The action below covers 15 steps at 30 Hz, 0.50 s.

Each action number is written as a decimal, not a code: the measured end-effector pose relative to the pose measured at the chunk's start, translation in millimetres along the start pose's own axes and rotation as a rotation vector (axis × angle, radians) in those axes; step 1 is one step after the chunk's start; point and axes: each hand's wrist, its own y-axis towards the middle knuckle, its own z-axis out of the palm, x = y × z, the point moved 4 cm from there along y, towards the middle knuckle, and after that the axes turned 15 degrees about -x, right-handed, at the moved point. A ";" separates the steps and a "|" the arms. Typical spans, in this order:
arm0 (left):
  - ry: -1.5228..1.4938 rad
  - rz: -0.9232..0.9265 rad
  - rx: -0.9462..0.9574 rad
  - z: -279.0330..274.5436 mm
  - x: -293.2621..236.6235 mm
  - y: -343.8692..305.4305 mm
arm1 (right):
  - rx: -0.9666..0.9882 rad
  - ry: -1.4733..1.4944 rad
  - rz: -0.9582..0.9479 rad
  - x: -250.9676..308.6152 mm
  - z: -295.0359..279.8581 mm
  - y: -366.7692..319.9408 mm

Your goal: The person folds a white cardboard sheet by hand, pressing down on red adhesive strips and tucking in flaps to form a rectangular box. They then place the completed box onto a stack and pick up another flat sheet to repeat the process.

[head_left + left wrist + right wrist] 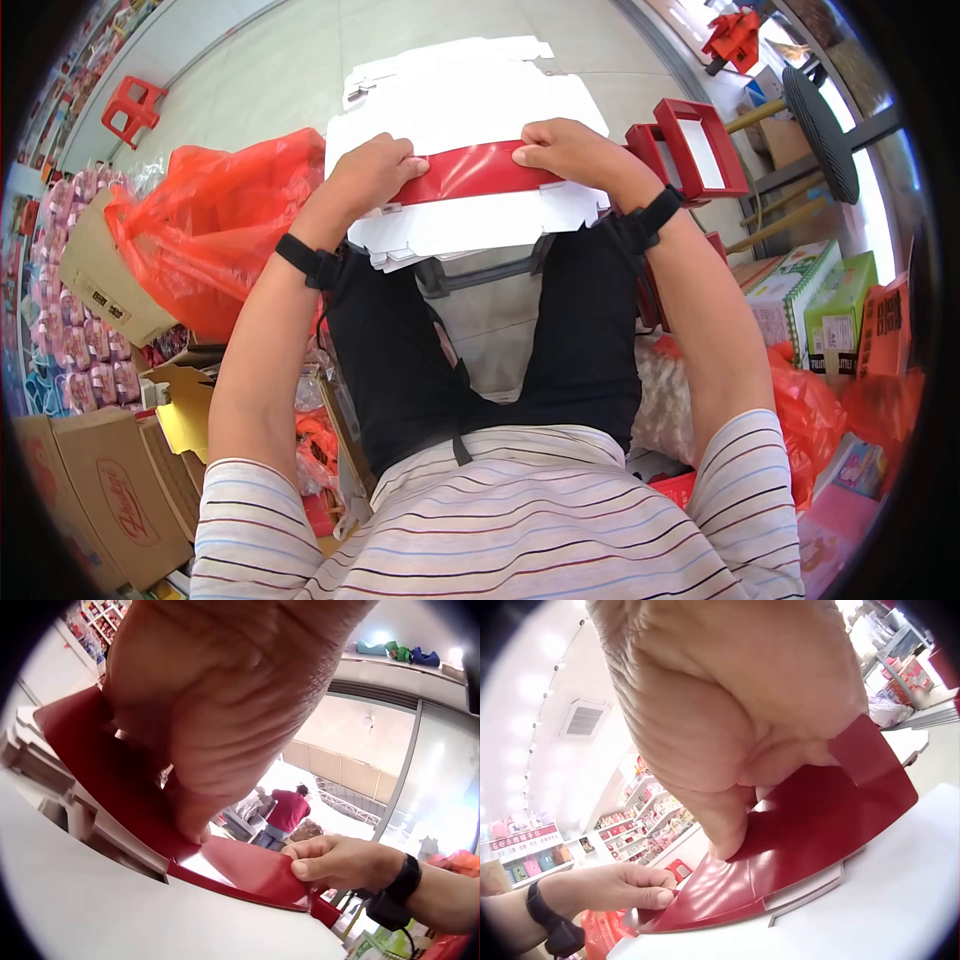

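Observation:
A glossy red cardboard box blank is stretched between both hands over a stack of flat white cardboard blanks. My left hand pinches its left end, thumb on the red face. At the opposite end my right hand grips it the same way, with the thumb pointing inward. The red card bows between the hands in the right wrist view, and a flap stands folded up beside the right palm. Several fingers are hidden behind the card and the palms.
Red open boxes with white insides stand right of the stack. A large red plastic bag bulges at the left, near brown cartons. A red stool is farther off, and a green box sits at the right.

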 end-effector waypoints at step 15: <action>-0.096 0.018 -0.008 -0.2 2.9 -2.0 | 0.031 -0.060 0.025 5.2 2.5 4.1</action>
